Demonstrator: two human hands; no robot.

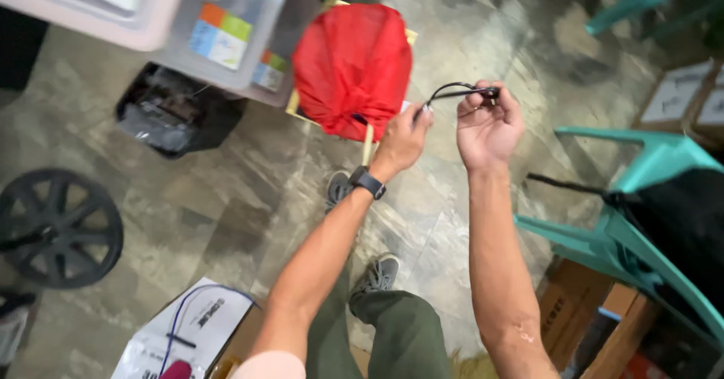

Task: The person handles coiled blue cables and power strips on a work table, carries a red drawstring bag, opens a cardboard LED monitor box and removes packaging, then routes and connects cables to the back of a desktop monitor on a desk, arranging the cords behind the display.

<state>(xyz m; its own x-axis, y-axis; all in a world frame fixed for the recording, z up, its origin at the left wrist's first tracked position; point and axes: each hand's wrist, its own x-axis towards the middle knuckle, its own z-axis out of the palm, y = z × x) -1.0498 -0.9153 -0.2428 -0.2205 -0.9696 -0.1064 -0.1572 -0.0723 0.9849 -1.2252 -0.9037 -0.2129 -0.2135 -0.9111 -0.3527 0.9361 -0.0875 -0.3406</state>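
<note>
I see my left hand (pixel 403 138) and right hand (pixel 489 126) side by side, both raised over the floor (pixel 249 198), with a thin cable (pixel 452 91) looped between them. Just beyond the left hand sits a tied bag (pixel 351 66). Left of the bag lie storage bins (pixel 226 32), with a dark box (pixel 170 115) in front of them. A wheel (pixel 56 228) lies far left. A plastic chair (pixel 641 213) stands right of my right arm, with cardboard boxes (pixel 581 311) below it.

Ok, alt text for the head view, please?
Both bare hands, left hand and right hand, hold a thin black looped cable above a bulging red fabric bag on a mottled stone floor. A teal plastic chair stands on the right.
</note>
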